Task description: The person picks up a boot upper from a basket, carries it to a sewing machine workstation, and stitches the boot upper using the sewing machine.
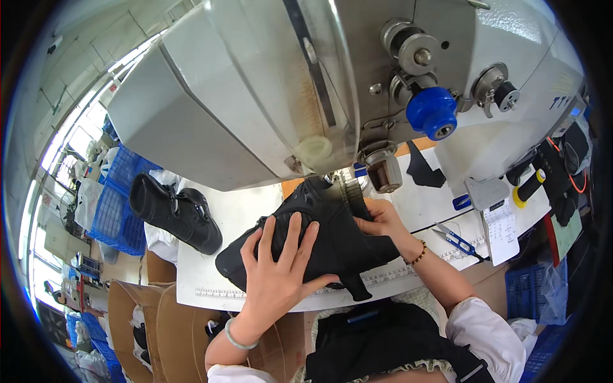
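Note:
A black boot [338, 236] lies on its side under the head of a sewing machine [236, 96], its far part up at the needle area. My left hand [281, 262] rests on the boot with the fingers spread and stretched out, the thumb near its lower edge. My right hand [382, 225] pinches the boot's right edge between thumb and fingers, close to the presser area. The right fingertips are partly hidden behind the black material. Another black boot [175, 214], with straps or laces, stands tilted on the table's left side.
Blue-handled thread snips [456, 241] lie right of my right forearm, beside a paper pad [500, 233]. A black thread spool [530, 188] with yellow ends sits farther right. A cut black piece [423, 167] lies behind. Cardboard boxes [182, 332] and blue crates [118, 204] stand at left.

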Demonstrator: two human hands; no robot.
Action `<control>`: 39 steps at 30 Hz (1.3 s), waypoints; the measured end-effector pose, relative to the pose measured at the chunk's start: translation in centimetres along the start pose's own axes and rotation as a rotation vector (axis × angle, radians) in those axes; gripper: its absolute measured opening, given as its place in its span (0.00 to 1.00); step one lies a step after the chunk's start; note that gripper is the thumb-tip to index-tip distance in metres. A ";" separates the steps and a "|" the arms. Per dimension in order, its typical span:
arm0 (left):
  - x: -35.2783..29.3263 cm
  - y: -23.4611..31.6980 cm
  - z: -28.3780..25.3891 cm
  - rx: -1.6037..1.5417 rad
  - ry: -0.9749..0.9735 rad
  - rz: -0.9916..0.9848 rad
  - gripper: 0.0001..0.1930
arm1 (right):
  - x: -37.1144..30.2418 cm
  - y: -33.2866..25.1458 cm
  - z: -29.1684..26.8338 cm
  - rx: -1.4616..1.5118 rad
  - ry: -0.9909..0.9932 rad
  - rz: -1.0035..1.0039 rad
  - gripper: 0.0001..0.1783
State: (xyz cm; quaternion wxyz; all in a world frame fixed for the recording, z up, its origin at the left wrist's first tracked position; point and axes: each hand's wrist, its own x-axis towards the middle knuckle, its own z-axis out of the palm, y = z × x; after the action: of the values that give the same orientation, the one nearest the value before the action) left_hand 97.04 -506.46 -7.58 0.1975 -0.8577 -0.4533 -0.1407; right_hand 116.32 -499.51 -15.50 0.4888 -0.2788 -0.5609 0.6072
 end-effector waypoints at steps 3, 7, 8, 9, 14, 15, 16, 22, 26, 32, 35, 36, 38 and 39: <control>0.4 -0.1 0.0 -0.029 -0.028 0.012 0.41 | -0.3 -0.2 0.1 0.035 -0.007 -0.034 0.09; 1.5 -0.8 0.1 -0.008 -0.042 0.079 0.42 | -0.4 -0.4 0.4 0.108 -0.027 -0.036 0.10; 1.7 -0.8 0.2 0.013 -0.032 0.101 0.41 | -0.5 -0.3 0.5 0.099 -0.005 -0.065 0.09; 1.8 -0.7 0.3 0.038 -0.051 0.124 0.41 | -0.4 -0.2 0.6 0.064 0.027 -0.091 0.07; 1.7 -0.2 0.6 0.043 -0.047 0.093 0.41 | -0.3 0.5 0.2 -0.029 0.020 -0.057 0.04; 1.6 -0.2 0.5 0.058 -0.075 0.088 0.40 | -0.3 0.6 0.2 -0.112 0.026 -0.114 0.05; 1.6 -0.2 0.5 0.052 -0.045 0.083 0.40 | -0.3 0.6 0.2 -0.074 0.005 -0.114 0.05; 1.8 -0.4 0.2 -0.016 -0.049 0.083 0.41 | -0.4 0.4 0.4 0.058 0.021 -0.068 0.05; 1.7 -0.7 0.3 -0.010 -0.090 0.086 0.43 | -0.5 0.7 0.6 0.106 0.023 -0.066 0.06; 1.7 -0.5 0.4 -0.002 -0.060 0.098 0.41 | -0.6 1.0 0.5 0.137 0.034 -0.035 0.07; 1.8 -0.2 0.4 -0.017 -0.038 0.093 0.39 | -0.4 0.8 0.4 0.137 0.036 -0.053 0.08; 1.8 -0.2 0.5 -0.011 -0.036 0.086 0.39 | -0.4 0.8 0.4 0.130 0.045 -0.058 0.09; 1.8 -0.2 0.6 -0.010 -0.029 0.086 0.39 | -0.4 0.7 0.3 0.158 0.023 -0.036 0.10; 1.8 -0.3 0.6 -0.014 -0.032 0.088 0.39 | -0.4 0.7 0.2 0.170 0.009 -0.025 0.10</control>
State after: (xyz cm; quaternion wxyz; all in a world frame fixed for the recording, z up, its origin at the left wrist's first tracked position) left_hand 97.82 -504.75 -7.29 0.1905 -0.8804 -0.4170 -0.1214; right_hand 116.08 -499.89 -16.21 0.5209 -0.2319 -0.5085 0.6452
